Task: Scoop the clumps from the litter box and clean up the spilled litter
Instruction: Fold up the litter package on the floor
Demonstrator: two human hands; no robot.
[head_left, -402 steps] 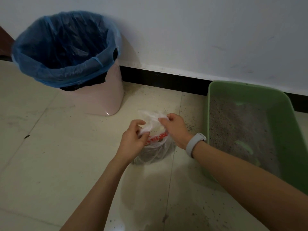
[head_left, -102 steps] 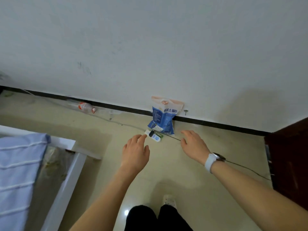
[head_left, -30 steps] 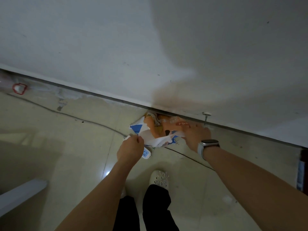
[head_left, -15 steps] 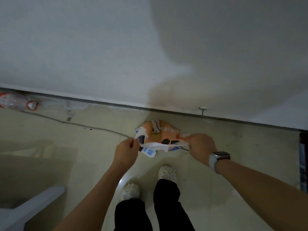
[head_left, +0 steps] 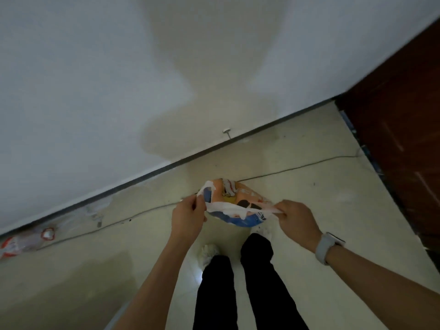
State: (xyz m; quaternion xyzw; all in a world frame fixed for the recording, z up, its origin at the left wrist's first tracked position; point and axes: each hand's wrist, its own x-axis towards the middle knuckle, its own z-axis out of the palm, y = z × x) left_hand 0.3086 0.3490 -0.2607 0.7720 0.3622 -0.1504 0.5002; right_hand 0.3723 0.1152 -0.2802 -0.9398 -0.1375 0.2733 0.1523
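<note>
I hold an orange, blue and white cat litter bag (head_left: 234, 202) in front of me, above the floor. My left hand (head_left: 189, 216) pinches the left edge of its top. My right hand (head_left: 296, 220), with a grey watch on the wrist, grips the right edge. The bag's mouth is stretched between the two hands. The litter box and the bin are out of view.
A white wall with a dark skirting (head_left: 152, 173) runs across ahead. A thin cable (head_left: 285, 171) lies along the floor by it. A clear plastic bottle (head_left: 28, 239) lies at the far left. A dark brown door (head_left: 400, 139) stands at the right. My feet (head_left: 209, 252) are just below the bag.
The bag has come up off the floor by the wall and hangs between my hands. The view has tilted and turned to the right, bringing the brown door into sight.
</note>
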